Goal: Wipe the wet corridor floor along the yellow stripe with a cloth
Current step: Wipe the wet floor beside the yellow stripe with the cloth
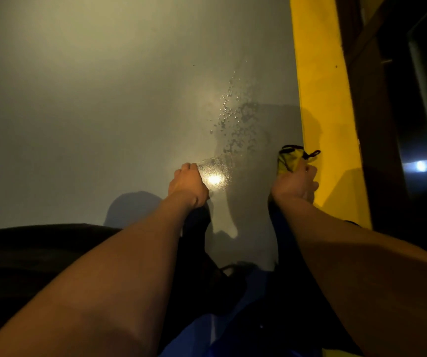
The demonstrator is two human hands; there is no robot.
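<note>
- A person's right hand (294, 182) clenches a bunched yellow cloth (289, 158) with dark trim, held at the near edge of the yellow stripe (320, 99) on the right.
- The left hand (188, 182) is curled in a fist, seemingly grasping nothing.
- Water droplets (235, 124) bead on the grey corridor floor (91, 112) just left of the stripe, beyond both hands; flattening the cloth and sweeping it parallel to the stripe would likely lift them best.
- No brand, label or writing is legible.
</note>
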